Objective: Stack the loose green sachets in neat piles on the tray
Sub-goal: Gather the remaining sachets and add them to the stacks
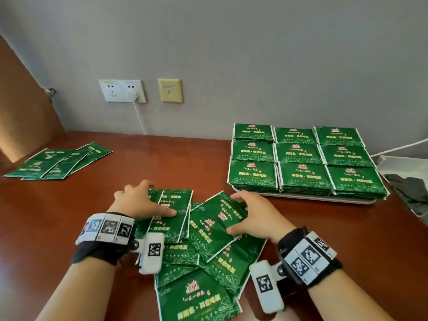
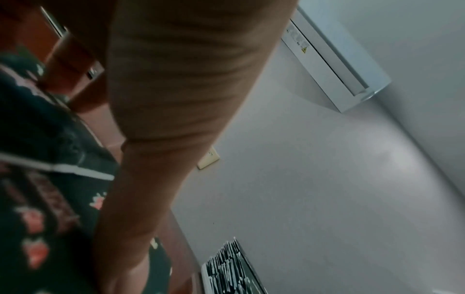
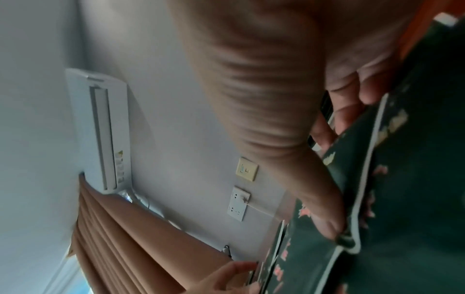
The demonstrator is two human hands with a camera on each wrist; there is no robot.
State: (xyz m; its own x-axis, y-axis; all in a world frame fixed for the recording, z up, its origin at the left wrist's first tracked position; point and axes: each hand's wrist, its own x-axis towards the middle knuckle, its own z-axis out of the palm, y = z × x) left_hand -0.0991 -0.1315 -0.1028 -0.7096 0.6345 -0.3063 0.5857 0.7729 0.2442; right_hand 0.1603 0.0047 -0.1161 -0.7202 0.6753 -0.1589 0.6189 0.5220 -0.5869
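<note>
Nine neat piles of flat green foil sachets [image 1: 301, 158] fill a shallow white tray [image 1: 361, 201] at the far right of the glossy reddish-brown wooden desk [image 1: 92, 205], three rows by three. Near the middle lies a jumbled heap of loose green sachets [image 1: 199, 251] with gold and red print — overlapping at odd angles and reaching to the near edge of the view.

Both hands are on this heap. The left hand [image 1: 139, 200] grasps a small stack of sachets [image 1: 171, 216] at the heap's far left, thumb on top and fingers around the far edge. The right hand [image 1: 252, 216] clutches a tilted sachet [image 1: 213, 225] at the heap's far right, fingers curled over its far edge and thumb at its near edge; the right wrist view shows the thumb [image 3: 324, 214] pressed on the white-bordered packet.

A smaller fan of green sachets [image 1: 58, 163] lies far left on the desk. On the grey wall [image 1: 254, 66] sit a white double socket [image 1: 122, 91] with a plug and cable — and a cream faceplate [image 1: 170, 90]. A white bin with dark cloth [image 1: 407, 186] stands right of the tray.
</note>
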